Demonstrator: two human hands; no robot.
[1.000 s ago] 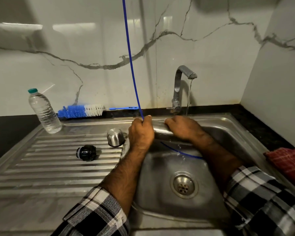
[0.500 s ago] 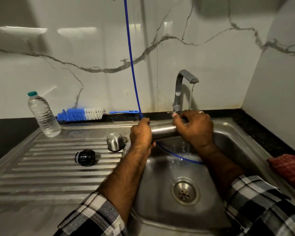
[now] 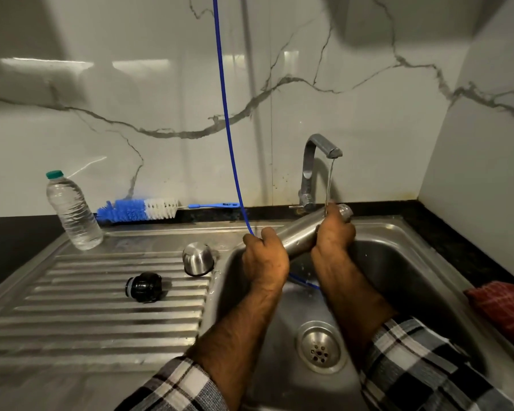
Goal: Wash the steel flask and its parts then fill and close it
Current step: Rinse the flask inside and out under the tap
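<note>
Flask: I saw the steel flask (image 3: 299, 235) tilted at frame centre, neck under the tap (image 3: 315, 170) stream.
Left hand (image 3: 266, 261): fingers wrapped round its base.
Right hand (image 3: 334, 232): fingers curled round its neck.
Parts: steel cup (image 3: 198, 258) and black stopper (image 3: 144, 287) lay left of centre.

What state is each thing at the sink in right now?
Steel flask body: uncapped, tilted, held by both hands, neck under the stream.
Left hand: grips the lower end.
Right hand: grips near the neck.
Curved steel tap: running.
Steel cup lid: inverted on the drainboard.
Black stopper: on its side.
Clear plastic bottle: capped, upright.
</note>
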